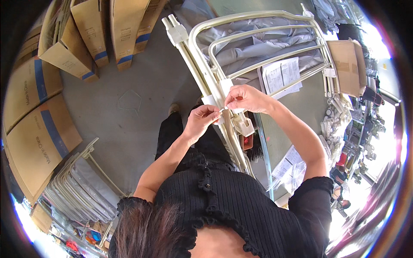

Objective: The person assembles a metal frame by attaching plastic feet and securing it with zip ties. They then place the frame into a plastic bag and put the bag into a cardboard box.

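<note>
In front of me a cream metal tube frame (262, 16) with grey fabric (254, 53) stretches away to the upper right, lying on a table. My left hand (201, 121) is closed in a pinch by the near corner of the frame, on a small white piece too tiny to name. Fingertip to fingertip with it, my right hand (248, 99) pinches at the same small white piece (223, 109). Just beneath the hands is a white plastic joint (244, 124) on the tubes. Printed sheets (282, 76) rest on the frame beyond my right hand.
Tall cardboard boxes (71, 51) stand at the upper left, more boxes (41, 142) at the left. Stacked folded frames (81, 189) lean at the lower left. A carton (346, 66) and a heap of white plastic parts (337, 122) sit at the right. A wire loop (129, 102) lies on the floor.
</note>
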A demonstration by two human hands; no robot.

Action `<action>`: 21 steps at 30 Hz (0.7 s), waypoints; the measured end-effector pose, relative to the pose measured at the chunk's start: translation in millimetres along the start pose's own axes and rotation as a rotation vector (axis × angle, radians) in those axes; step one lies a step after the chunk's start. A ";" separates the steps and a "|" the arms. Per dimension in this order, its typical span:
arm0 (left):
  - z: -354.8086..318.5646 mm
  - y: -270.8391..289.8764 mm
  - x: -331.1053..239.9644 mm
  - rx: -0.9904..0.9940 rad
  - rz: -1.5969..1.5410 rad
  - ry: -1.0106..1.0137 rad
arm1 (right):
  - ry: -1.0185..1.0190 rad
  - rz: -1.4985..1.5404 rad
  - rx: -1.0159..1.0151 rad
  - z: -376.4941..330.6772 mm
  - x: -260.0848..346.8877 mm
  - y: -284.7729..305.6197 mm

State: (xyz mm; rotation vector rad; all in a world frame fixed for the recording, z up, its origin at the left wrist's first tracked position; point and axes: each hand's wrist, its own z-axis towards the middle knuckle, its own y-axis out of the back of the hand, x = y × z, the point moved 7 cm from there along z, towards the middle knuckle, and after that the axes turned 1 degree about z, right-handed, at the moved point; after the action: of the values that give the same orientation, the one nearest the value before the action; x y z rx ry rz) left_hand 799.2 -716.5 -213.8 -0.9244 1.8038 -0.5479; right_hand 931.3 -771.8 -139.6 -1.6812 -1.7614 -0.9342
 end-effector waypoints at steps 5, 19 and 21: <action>4.5 -1.2 -0.9 0.025 0.045 0.022 | 0.009 0.077 0.013 2.6 -1.9 -0.1; 5.6 -4.9 -5.1 -0.026 0.112 0.056 | -0.030 0.122 0.041 2.6 -2.9 0.8; 5.9 -6.4 -5.8 -0.030 0.126 0.064 | -0.020 0.072 0.044 3.7 -1.9 0.7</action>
State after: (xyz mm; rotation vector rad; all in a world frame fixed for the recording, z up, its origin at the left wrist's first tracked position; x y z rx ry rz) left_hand 808.0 -715.5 -208.3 -0.8154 1.9174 -0.4765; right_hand 932.4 -770.1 -143.4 -1.7202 -1.7101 -0.8435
